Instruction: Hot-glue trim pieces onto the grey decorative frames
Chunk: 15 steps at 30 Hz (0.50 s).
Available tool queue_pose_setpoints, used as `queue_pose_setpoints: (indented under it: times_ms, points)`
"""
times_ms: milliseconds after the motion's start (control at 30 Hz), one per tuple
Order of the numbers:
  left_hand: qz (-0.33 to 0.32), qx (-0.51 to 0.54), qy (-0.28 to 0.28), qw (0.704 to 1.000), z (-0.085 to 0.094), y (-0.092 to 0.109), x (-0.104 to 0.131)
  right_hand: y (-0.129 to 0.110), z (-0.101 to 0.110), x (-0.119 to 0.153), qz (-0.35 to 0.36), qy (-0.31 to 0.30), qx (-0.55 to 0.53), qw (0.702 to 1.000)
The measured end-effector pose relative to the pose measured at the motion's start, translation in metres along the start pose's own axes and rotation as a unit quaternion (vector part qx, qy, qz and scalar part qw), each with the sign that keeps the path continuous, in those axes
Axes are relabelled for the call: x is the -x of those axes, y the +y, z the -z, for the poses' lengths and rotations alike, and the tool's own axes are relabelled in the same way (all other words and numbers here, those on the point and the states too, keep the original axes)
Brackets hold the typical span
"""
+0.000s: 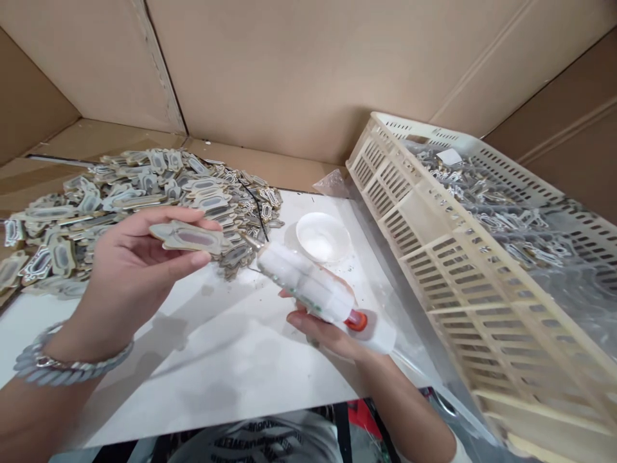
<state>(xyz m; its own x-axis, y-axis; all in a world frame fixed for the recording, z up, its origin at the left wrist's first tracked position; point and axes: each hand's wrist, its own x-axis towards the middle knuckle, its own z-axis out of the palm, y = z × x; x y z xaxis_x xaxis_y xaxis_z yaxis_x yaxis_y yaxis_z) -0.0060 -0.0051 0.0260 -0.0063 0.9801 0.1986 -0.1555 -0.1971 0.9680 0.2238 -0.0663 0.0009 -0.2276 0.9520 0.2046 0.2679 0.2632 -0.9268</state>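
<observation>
Between the fingers and thumb of my left hand (139,260) is a small flat frame-shaped piece (190,238), pale with a greyish centre. My right hand (322,328) is wrapped round a white glue-gun-like tool (308,283) with a metal tip and a red-orange part near its rear. The tool's tip points toward the right end of the piece, close to it; whether they touch I cannot tell. A large pile of similar pieces (144,180) lies behind my left hand.
A white bowl (322,236) stands behind the tool on the white table (202,373). At right is a cream plastic crate (434,251) holding bagged metal-like pieces. Cardboard walls (270,71) rise behind. A clear plastic scrap (332,183) lies near the crate.
</observation>
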Motion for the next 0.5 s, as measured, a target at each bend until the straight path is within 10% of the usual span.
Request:
queue_pose_setpoints:
  times_ms: [500]
  points:
    - [-0.060, -0.098, -0.006, 0.993, 0.006, -0.001, 0.003, 0.020, -0.003, -0.003, 0.112, -0.019, 0.045, 0.993]
